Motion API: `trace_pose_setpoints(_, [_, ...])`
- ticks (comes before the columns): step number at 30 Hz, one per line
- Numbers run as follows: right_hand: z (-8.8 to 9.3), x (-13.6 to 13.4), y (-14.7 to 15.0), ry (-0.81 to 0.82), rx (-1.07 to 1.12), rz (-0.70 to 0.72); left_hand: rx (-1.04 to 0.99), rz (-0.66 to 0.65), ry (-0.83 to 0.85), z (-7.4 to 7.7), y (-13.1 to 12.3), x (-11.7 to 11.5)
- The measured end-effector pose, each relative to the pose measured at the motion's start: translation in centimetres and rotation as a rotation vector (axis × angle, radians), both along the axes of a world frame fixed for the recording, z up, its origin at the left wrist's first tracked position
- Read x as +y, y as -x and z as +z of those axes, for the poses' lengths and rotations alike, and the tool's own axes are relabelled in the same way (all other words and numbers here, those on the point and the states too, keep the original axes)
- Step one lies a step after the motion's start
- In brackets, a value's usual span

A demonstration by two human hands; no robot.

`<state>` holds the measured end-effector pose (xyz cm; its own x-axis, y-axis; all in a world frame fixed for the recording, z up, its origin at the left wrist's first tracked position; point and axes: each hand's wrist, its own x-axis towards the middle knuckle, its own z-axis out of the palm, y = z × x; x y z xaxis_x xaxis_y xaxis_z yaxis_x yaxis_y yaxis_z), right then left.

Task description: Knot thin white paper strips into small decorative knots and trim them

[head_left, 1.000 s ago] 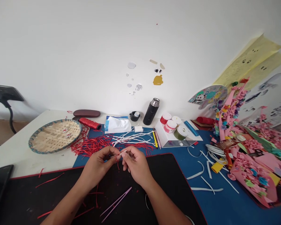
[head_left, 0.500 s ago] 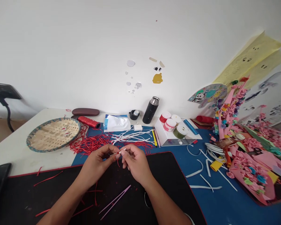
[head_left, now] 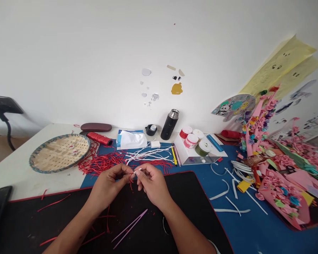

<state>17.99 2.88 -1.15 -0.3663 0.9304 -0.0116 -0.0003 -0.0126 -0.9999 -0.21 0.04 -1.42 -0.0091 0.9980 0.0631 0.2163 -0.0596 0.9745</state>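
Note:
My left hand (head_left: 110, 185) and my right hand (head_left: 151, 183) meet over the black mat (head_left: 29, 225), fingertips pinched together. Between them they hold a short white paper strip (head_left: 137, 170) with a thin red strip (head_left: 131, 181) hanging from it. Both hands are closed on these pieces. Purple tweezers (head_left: 129, 228) lie on the mat just below my hands. A heap of red strips (head_left: 100, 162) and a bundle of white strips (head_left: 151, 154) lie on the blue sheet right behind my hands.
A woven basket (head_left: 58, 152) and red thread spool (head_left: 100, 138) sit at the left. A black flask (head_left: 169, 124), a tissue pack (head_left: 132, 139) and a white box (head_left: 185, 157) carrying paint jars stand at the back. Pink paper craft (head_left: 283, 176) fills the right side.
The hands stay pinched together at the same spot; the fingers shift slightly on the white strip and the red strip now hangs below them. The view drifts a little.

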Motion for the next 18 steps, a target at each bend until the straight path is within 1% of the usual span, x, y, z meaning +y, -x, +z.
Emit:
trace_pose_setpoints(2, [-0.1, 0.0, 0.0, 0.003, -0.006, -0.003, -0.020, 0.008, 0.003, -0.2, -0.1, 0.0])
trace_pose_setpoints(6, [-0.4, 0.1, 0.2, 0.010, 0.001, -0.013, -0.055, -0.021, 0.006, -0.4, -0.2, 0.1])
trace_pose_setpoints(9, [-0.5, 0.2, 0.2, 0.006, 0.004, -0.008, -0.036, -0.011, -0.029, -0.1, -0.2, 0.2])
trace_pose_setpoints(13, [-0.5, 0.2, 0.2, -0.007, -0.003, 0.001, 0.038, 0.054, -0.098, 0.6, 0.1, 0.2])
trace_pose_setpoints(16, [-0.4, 0.1, 0.1, -0.034, -0.026, -0.012, 0.062, 0.044, -0.078, 0.7, 0.2, 0.2])
trace_pose_setpoints(18, [-0.4, 0.0, 0.1, -0.044, -0.034, -0.013, 0.062, 0.011, -0.065, 0.6, 0.3, 0.2])
